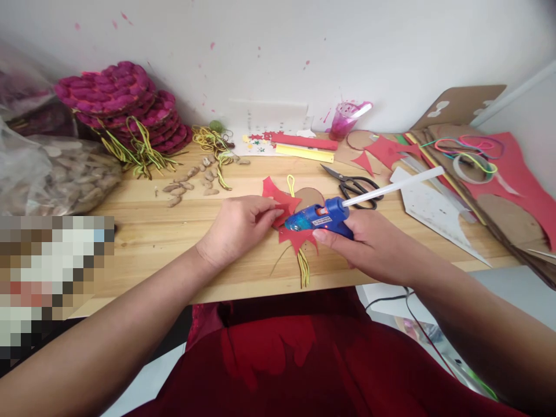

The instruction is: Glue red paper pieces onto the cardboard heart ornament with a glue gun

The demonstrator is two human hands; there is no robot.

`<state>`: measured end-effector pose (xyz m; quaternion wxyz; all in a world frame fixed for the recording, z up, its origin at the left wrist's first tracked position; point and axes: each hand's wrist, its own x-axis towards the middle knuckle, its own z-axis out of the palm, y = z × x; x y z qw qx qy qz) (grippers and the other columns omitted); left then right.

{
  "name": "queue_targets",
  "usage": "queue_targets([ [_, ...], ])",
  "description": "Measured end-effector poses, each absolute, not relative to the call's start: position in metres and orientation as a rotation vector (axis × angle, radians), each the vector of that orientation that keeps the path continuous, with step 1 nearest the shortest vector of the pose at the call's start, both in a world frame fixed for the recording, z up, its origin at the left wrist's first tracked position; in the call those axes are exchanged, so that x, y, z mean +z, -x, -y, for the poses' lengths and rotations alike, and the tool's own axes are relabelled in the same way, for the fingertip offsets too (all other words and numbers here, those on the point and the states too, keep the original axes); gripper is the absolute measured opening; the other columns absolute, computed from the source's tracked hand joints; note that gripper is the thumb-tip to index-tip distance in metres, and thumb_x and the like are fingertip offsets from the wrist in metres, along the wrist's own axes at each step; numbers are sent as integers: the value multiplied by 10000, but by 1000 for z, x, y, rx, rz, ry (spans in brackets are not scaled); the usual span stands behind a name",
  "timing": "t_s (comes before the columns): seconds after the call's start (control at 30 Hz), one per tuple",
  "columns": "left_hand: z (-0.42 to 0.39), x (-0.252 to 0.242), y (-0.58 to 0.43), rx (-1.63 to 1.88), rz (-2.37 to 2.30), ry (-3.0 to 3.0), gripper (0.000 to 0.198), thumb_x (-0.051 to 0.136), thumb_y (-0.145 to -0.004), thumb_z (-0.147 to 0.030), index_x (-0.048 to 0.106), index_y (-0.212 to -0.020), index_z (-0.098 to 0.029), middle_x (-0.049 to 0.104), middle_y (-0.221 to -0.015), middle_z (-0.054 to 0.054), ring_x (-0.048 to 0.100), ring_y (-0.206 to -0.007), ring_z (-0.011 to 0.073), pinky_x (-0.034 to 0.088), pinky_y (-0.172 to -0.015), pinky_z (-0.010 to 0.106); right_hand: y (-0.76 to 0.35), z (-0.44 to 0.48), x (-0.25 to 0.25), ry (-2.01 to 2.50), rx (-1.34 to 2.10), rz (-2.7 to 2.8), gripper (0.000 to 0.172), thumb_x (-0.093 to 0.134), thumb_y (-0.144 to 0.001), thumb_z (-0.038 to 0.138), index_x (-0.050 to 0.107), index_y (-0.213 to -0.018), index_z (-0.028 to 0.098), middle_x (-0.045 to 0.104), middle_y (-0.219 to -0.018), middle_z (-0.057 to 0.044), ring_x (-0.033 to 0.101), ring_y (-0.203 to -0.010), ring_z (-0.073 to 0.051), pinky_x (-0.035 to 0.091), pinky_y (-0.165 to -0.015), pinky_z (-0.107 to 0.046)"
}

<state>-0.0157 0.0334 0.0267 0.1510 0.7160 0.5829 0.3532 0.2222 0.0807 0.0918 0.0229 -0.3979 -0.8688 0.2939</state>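
My right hand (369,243) is closed around a blue glue gun (334,215), from whose back a long white glue stick (393,186) sticks out. The gun's nozzle points left, at the red spiky paper cutout (297,238). My left hand (245,226) pinches a red paper piece (278,197) beside the nozzle. Behind the gun shows part of a round cardboard disc (311,198). A yellow cord loop (291,184) stands out above the cutout, and a yellow-green cord tassel (303,269) hangs below it. The nozzle's contact with the paper is hard to make out.
Black-handled scissors (358,188) lie just behind the gun. Loose peanuts (176,188) and a bag of peanuts (65,174) are at left, near stacked magenta discs (113,92). A purple-stained cup (343,121) stands at the wall. Paper scraps and a tape roll (471,168) lie right.
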Motion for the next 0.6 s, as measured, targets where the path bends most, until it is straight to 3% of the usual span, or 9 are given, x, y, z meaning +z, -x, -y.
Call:
queue_targets([
  [0.07, -28, 26, 16, 987, -1645, -2196, 205, 558, -972, -254, 758, -953, -212, 799, -933, 26, 739, -805, 161, 568, -785, 285, -225, -80, 92, 1244, 918, 2697, 416, 491, -976, 539, 504, -715, 215, 586, -609, 19, 511, -572, -147, 347, -595, -302],
  [0.13, -23, 27, 16, 911, -1615, -2396, 203, 544, -984, -231, 742, -1011, -195, 796, -981, 51, 746, -926, 194, 547, -965, 382, -229, -79, 93, 1243, 927, 2696, 399, 495, -977, 536, 535, -743, 216, 615, -654, 11, 528, -606, -157, 359, -613, -306],
  [0.23, -16, 31, 16, 719, -1594, -2600, 199, 528, -976, -159, 719, -1024, -183, 785, -988, 62, 741, -981, 218, 312, -1194, 591, -233, -78, 93, 1221, 985, 2681, 356, 497, -984, 520, 604, -825, 219, 679, -781, -9, 573, -702, -180, 386, -663, -316],
  [0.33, -10, 31, 15, 632, -1613, -2622, 213, 507, -963, -113, 699, -1002, -196, 774, -964, 39, 743, -880, 185, 148, -1232, 656, -234, -77, 92, 1206, 1037, 2665, 352, 487, -992, 523, 629, -871, 224, 698, -837, -13, 590, -750, -192, 402, -706, -324],
  [0.6, -1, 21, 5, 748, -1701, -2579, 199, 508, -1005, -186, 689, -1084, -207, 775, -1075, 51, 718, -1023, 223, 70, -1234, 692, -237, -74, 90, 1249, 1028, 2684, 444, 438, -998, 593, 600, -825, 218, 676, -792, -12, 569, -714, -185, 398, -689, -324],
])
